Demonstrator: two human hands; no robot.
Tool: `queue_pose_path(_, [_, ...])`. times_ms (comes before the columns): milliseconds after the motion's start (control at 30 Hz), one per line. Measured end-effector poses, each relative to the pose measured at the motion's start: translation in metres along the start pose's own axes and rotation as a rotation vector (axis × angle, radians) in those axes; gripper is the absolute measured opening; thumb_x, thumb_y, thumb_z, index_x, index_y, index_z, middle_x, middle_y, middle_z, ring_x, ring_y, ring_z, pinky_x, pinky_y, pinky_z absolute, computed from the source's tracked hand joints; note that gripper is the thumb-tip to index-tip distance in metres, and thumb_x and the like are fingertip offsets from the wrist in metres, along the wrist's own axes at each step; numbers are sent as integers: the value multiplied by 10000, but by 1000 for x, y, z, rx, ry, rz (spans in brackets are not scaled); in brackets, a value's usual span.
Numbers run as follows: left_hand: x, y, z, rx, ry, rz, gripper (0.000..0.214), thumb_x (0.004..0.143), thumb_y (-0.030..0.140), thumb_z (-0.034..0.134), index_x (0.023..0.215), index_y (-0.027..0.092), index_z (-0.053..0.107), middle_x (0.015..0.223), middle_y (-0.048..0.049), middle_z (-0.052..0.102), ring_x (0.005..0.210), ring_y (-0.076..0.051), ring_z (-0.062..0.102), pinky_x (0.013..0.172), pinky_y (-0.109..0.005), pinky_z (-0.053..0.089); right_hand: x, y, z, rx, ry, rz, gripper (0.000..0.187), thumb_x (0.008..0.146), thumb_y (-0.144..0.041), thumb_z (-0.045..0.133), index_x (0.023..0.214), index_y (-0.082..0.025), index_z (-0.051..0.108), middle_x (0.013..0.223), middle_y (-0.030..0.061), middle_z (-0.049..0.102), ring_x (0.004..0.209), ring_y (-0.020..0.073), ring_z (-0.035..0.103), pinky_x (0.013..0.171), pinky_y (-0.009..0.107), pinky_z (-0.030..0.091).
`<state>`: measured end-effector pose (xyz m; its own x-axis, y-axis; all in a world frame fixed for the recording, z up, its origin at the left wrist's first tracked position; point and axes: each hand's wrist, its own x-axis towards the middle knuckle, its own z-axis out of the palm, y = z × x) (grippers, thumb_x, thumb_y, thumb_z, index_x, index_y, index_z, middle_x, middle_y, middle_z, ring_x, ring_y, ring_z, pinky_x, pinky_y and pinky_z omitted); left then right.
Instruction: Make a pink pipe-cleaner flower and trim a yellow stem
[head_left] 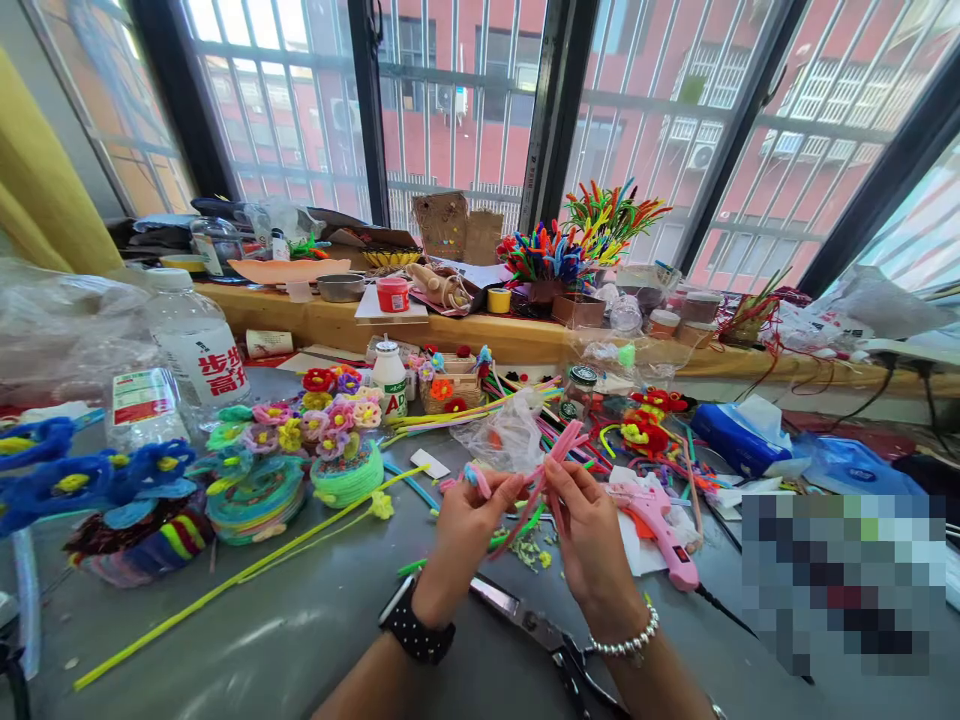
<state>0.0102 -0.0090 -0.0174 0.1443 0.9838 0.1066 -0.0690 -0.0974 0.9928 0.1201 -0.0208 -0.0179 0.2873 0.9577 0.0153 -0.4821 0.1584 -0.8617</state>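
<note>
Pink pipe cleaners [568,440] are gripped in my right hand [589,530], their upper ends fanning out above the fingers. My left hand [466,530] is closed on a piece of pink and light blue pipe cleaner [480,482], and pink strands hang between the two hands. Below my hands lies a pair of scissors [532,625] with metal blades, its handles partly behind my right wrist. Right of my right hand rests a pink hot glue gun [656,525] on white paper. Small yellow-green scraps [529,550] are scattered just behind the blades.
Pipe-cleaner flower pots [349,472] and a blue-flowered basket [142,540] stand at left. A long yellow pipe cleaner [225,590] crosses the grey table. Bottles [195,340], a glass jar [579,392] and a blue tissue pack [739,437] stand farther back, before the crowded windowsill [480,328].
</note>
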Motion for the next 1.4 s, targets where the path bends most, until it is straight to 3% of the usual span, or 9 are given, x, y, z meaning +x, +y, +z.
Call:
queue_pose_path(200, [11,9,-23,-74,14,-61,301,682,379,533,850,152,638,841,-64,641,758,-170,548,683,-259,394,0,-11,-5,-405,-414,87,176,648,-285,620,577,-141,545,534,-39,475,509,74,393,482,188,296])
queue_pose_path(367, [9,13,-24,-67,-137,-1,124,617,272,629,617,149,629,607,11,600,629,-119,515,648,-222,390,-5,-12,-1,-536,-568,77,203,677,-268,584,541,-147,492,505,-51,413,485,69,344,455,195,247])
queue_pose_path(633, [12,3,-22,-160,7,-59,126,607,272,636,605,146,629,613,13,605,657,-125,549,689,-232,409,-2,-3,-4,-474,-377,-60,206,701,-301,564,571,-155,499,541,-47,428,516,78,360,475,194,276])
queue_pose_path(767, [13,-4,-16,-393,-54,-214,129,605,251,641,666,138,638,689,-16,644,732,-137,581,758,-250,415,0,7,-3,-312,-184,-134,185,700,-310,561,591,-168,513,562,-45,467,542,90,404,533,204,333])
queue_pose_path(867, [12,-6,-14,-448,-56,-241,136,602,250,644,670,132,633,701,-24,650,738,-136,587,771,-255,416,1,11,-3,-283,-125,-137,181,699,-310,560,594,-173,507,561,-51,463,541,88,405,543,205,337])
queue_pose_path(1033, [14,0,-21,-309,-58,-172,189,613,285,635,720,130,623,699,-28,632,695,-140,578,689,-253,426,3,2,-6,-472,-319,-56,220,684,-310,574,554,-152,494,532,-45,440,520,83,376,498,201,299])
queue_pose_path(1167, [14,7,-28,-203,-175,-157,239,626,290,625,812,141,620,703,-20,608,639,-117,542,594,-217,399,0,-6,-5,-585,-528,63,229,664,-319,588,547,-145,495,510,-48,422,487,73,350,467,201,270])
queue_pose_path(1300, [11,10,-29,-159,-266,-185,153,604,261,643,566,119,598,544,25,540,540,-76,483,554,-188,369,0,-9,-4,-673,-558,31,275,642,-369,598,519,-143,499,476,-59,378,455,64,314,434,200,235])
queue_pose_path(1400, [11,8,-27,-180,-247,-201,149,606,260,638,568,123,595,556,21,549,556,-87,495,571,-198,379,1,-11,-5,-742,-540,1,271,665,-398,566,582,-140,565,490,-46,416,460,71,335,426,201,241])
